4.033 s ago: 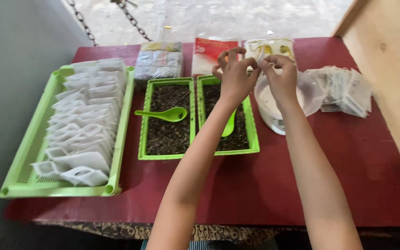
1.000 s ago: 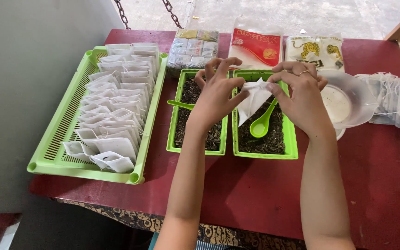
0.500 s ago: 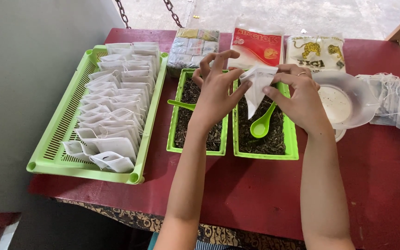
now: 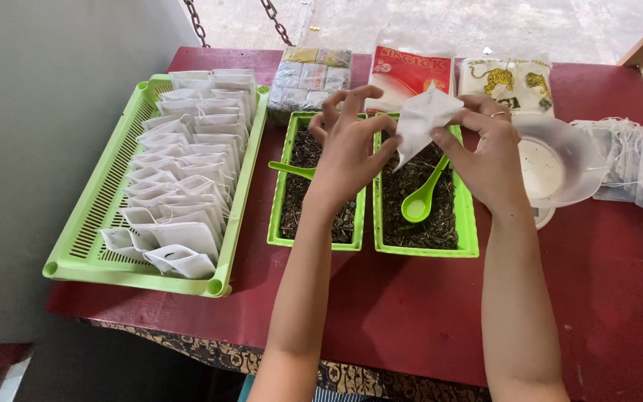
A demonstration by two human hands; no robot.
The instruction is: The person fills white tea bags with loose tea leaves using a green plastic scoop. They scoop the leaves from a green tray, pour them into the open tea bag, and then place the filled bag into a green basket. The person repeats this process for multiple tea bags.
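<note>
Red covers the surface [image 4: 411, 313], set against a grey wall with pale concrete floor beyond. Both the left hand [image 4: 347, 152] and right hand [image 4: 489, 152] pinch 1 white tea bag [image 4: 422, 119] in their fingers [image 4: 381, 152], above 2 green trays [image 4: 466, 238] of loose tea.

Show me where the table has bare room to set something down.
Bare red table lies along the near edge, in front of the two small green trays and around the forearms. The back row of packets, the big tray of sachets and the bowl side are crowded.
</note>
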